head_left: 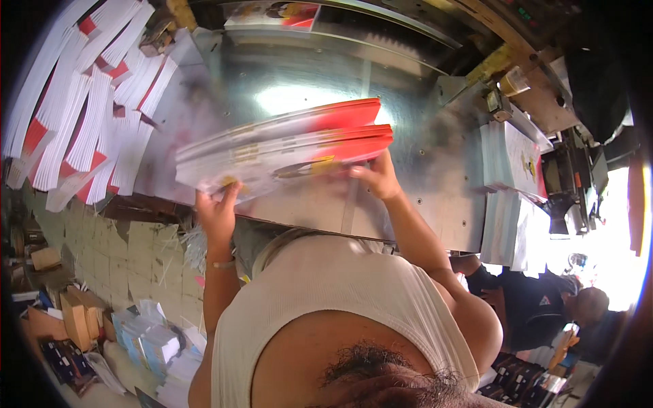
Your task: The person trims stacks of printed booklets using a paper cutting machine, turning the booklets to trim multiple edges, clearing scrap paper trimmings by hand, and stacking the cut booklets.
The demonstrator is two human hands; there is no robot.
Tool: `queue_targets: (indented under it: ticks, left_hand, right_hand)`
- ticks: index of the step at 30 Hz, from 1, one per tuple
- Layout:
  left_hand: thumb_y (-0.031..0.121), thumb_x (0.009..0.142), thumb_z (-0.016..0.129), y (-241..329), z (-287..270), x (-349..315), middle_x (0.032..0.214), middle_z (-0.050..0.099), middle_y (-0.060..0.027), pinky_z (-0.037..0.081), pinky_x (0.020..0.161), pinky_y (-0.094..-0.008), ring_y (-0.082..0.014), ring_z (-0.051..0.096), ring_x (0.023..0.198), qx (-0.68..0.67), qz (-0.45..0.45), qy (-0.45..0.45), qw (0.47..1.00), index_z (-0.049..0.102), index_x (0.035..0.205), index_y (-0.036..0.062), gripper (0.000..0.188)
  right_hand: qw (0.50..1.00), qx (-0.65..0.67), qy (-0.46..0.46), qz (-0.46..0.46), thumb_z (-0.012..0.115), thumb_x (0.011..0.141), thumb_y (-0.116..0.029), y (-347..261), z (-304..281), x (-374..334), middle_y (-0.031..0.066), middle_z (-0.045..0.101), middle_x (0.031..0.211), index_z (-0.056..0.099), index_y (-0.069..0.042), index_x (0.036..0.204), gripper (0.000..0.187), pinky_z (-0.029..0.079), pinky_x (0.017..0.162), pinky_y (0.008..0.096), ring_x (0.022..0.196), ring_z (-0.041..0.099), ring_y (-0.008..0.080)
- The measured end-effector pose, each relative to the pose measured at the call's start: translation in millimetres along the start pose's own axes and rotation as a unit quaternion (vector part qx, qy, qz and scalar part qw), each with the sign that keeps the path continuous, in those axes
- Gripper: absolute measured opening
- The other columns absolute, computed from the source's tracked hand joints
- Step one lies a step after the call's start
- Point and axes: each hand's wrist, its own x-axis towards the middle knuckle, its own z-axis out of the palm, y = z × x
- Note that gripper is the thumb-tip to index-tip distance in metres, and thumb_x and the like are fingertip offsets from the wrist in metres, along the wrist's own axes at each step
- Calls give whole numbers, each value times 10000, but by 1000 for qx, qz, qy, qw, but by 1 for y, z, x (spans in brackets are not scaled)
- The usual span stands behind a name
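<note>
A stack of thin booklets (292,153) with white and red covers is held tilted above the metal table (306,221). It is blurred by motion and fans into two or more bundles at the red end. My left hand (219,207) grips the lower left corner, thumb on the front cover. My right hand (379,178) is closed round the lower edge near the red right end; some of its fingers are hidden behind the booklets.
Leaning piles of booklets (88,109) crowd the left side. More stacks (510,160) stand at the table's right edge. A booklet (272,15) lies at the back by a metal bar (381,51). Behind me at right, a person in a dark shirt (527,302) bends over.
</note>
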Motion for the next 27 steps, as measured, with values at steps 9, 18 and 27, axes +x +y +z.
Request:
queue_targets:
  ticks: [9, 18, 27]
  left_hand:
    - [-26, 865, 773, 17, 37, 2, 1119, 682, -89, 554, 892, -313, -160, 662, 1018, -30, 39, 2, 999, 538, 1253, -12, 453]
    - [29, 1011, 590, 1, 15, -5, 1362, 577, -114, 414, 1096, -333, -179, 539, 1264, -51, 18, -54, 997, 444, 1436, -64, 459]
    - [52, 1013, 580, -34, 11, -20, 1146, 708, -138, 515, 920, -306, -143, 649, 1049, 45, 29, -17, 998, 555, 1357, -26, 353]
  right_hand:
    - [955, -270, 113, 54, 677, 905, 51, 6, -4, -34, 54, 662, 1119, 543, -18, 1267, 392, 498, 893, 280, 1015, 620, 132]
    - [968, -192, 140, 83, 610, 966, 26, 31, 7, -49, 82, 642, 1182, 475, 0, 1359, 416, 503, 946, 320, 1064, 626, 169]
    - [950, -284, 89, 91, 527, 954, 73, 27, -4, -64, 138, 705, 1038, 514, 24, 1313, 362, 554, 893, 351, 975, 695, 213]
